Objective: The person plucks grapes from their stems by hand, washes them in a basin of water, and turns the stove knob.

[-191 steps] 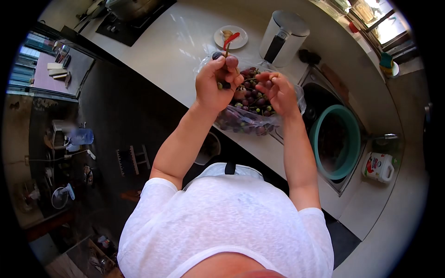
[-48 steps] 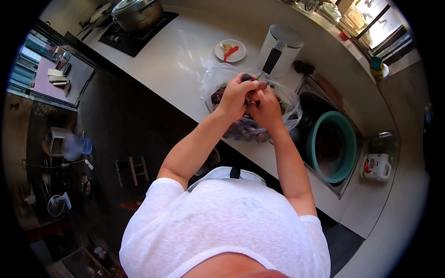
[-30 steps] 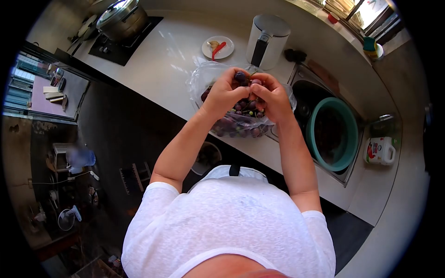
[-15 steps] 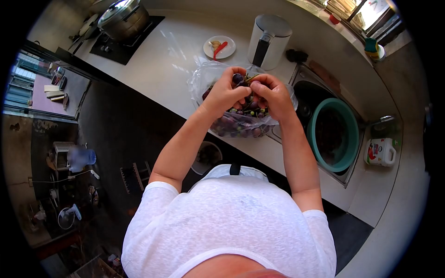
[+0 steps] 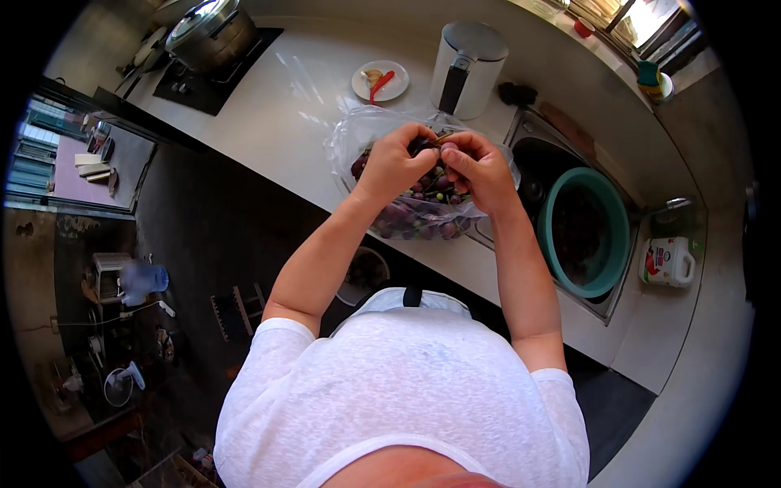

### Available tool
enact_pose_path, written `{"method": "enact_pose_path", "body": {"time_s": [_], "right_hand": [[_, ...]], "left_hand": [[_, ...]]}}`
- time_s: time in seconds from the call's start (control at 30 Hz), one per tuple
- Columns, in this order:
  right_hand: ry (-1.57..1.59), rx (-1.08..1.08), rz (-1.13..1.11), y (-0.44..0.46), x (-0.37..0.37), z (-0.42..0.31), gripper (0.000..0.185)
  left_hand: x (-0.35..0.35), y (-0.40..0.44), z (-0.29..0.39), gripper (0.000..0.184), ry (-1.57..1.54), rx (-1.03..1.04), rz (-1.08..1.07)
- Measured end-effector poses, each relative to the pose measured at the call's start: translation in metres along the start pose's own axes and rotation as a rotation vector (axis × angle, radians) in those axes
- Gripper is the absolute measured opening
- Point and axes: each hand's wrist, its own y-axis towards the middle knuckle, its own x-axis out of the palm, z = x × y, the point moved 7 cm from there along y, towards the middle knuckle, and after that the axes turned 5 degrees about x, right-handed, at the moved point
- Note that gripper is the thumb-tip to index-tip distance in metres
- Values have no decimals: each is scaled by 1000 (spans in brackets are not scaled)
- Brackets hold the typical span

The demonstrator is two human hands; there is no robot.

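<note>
A clear plastic bag (image 5: 346, 134) stands open on the counter, filled with dark purple and some green grapes (image 5: 419, 220). Over its mouth, my left hand (image 5: 399, 161) is closed around a small bunch of grapes, partly hidden by the fingers. My right hand (image 5: 476, 165) meets it from the other side, thumb and fingers pinched at the bunch's stem. Both hands nearly touch at the fingertips. To the right, a teal basin (image 5: 616, 244) with dark contents sits in the metal sink.
Behind the bag are a white plate (image 5: 399, 84) with a red-handled knife and a white kettle (image 5: 480, 69). A pot (image 5: 213, 45) stands on the stove at far left. A white jug (image 5: 667, 262) is right of the sink; below the counter is a bucket (image 5: 362, 276).
My fingers have shifted slightly on the bunch, and the left hand has turned a little so less of the grapes shows. The whole view has moved slightly.
</note>
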Motion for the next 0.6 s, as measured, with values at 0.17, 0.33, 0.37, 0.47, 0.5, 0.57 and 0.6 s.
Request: {"method": "enact_pose_path", "body": {"time_s": [0.17, 0.33, 0.37, 0.47, 0.5, 0.57, 0.6], "right_hand": [[-92, -37, 23, -6, 2, -4, 22], [-46, -52, 12, -9, -3, -3, 21], [-1, -33, -8, -9, -3, -2, 21], [55, -1, -40, -11, -3, 0, 21], [67, 13, -54, -11, -3, 2, 21], [37, 8, -51, -12, -4, 2, 22], [7, 4, -48, -13, -5, 3, 22]], "left_hand": [[-3, -3, 16, 20, 134, 128, 47], [8, -10, 10, 17, -221, -122, -105], [9, -9, 9, 17, -222, -121, -108], [18, -9, 0, 16, -476, -195, -158], [19, -9, 0, 16, -453, -197, -147], [18, -9, -2, 16, -428, -200, -136], [18, -9, -2, 17, -390, -173, -144]]}}
